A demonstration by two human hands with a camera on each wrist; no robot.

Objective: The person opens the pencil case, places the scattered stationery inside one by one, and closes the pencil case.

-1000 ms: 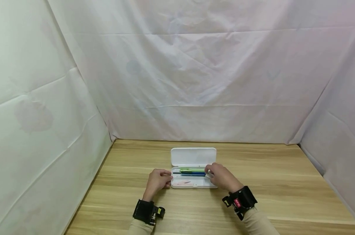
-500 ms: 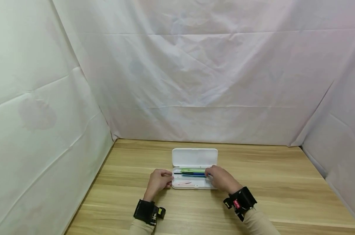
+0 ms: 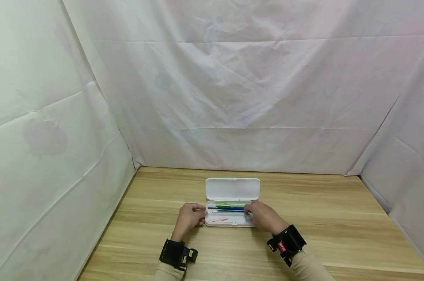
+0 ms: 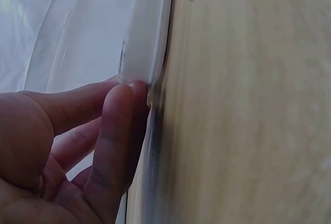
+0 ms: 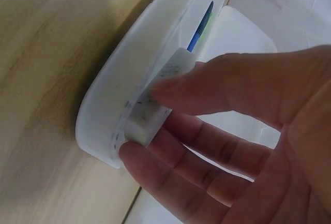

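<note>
Pencil case (image 3: 229,222), white plastic, open, lying near the middle of the wooden table (image 3: 338,218) between both hands. Nearest the person: left hand (image 3: 188,217) at the case's left end, fingertips (image 4: 120,105) curled against its edge and touching it, as the left wrist view shows. Right hand (image 3: 264,216) at the case's right end; its grip pinches a white eraser (image 5: 155,105), speckled with grey, between thumb and fingers, at the rim of the tray in the right wrist view. Both wrists carry black camera straps over beige sleeves.

Tray contents, front to back: pale pink item (image 3: 220,219), too small to identify; blue pen (image 3: 229,209); green pen (image 3: 229,204), all lying lengthwise side by side. Blue pen also visible in the right wrist view (image 5: 199,30).

Behind the tray: lid (image 3: 232,189), hinged back and standing tilted up.

Farthest: white cloth backdrop (image 3: 212,97) enclosing the table on three sides.
</note>
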